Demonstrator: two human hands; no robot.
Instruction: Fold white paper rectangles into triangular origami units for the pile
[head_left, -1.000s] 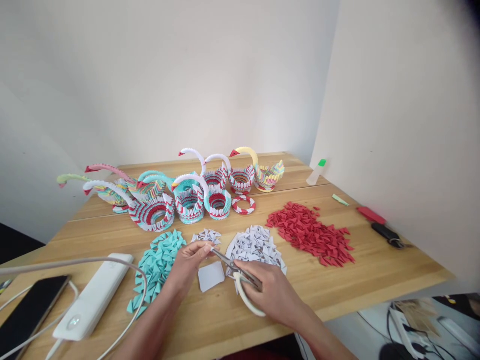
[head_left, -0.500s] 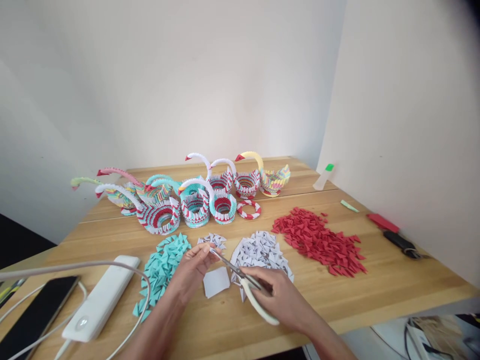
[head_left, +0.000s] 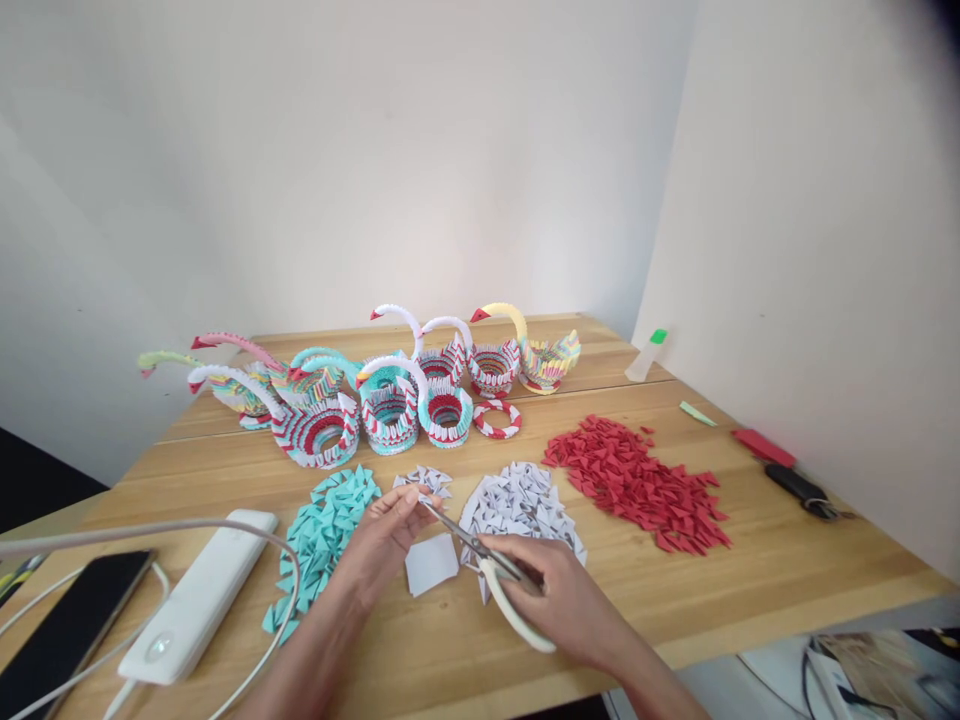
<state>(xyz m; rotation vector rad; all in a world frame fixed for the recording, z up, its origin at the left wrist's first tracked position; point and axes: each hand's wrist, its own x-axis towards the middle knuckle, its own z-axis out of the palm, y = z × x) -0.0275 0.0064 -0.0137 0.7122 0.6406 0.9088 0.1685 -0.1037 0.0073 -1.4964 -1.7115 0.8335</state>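
Between the pinched thumb and fingertips of my left hand (head_left: pixel 386 530) is a small folded piece of white paper (head_left: pixel 425 500). My right hand (head_left: pixel 559 595) is closed round the scissors (head_left: pixel 491 575), whose handles look white. The blade tips reach the paper at my left fingertips; whether they touch or cut it, I cannot tell. Just below lies a stack of white paper pieces (head_left: pixel 433 566). A small group of folded white triangles (head_left: pixel 427 478) sits behind my left hand, and a larger white triangle pile (head_left: pixel 525 510) lies behind the scissors.
Teal triangles (head_left: pixel 326 525) lie left, red triangles (head_left: pixel 637 485) right. Several paper swans (head_left: pixel 319 435) and a red-white ring (head_left: pixel 497 419) stand behind. Left are a power bank (head_left: pixel 199 600), phone (head_left: pixel 71 630) and cables. A green-capped bottle (head_left: pixel 646 357) and black-handled tool (head_left: pixel 802 487) are right.
Both hands, the paper piece and the scissors stay almost in place. The whole view has shifted very slightly.
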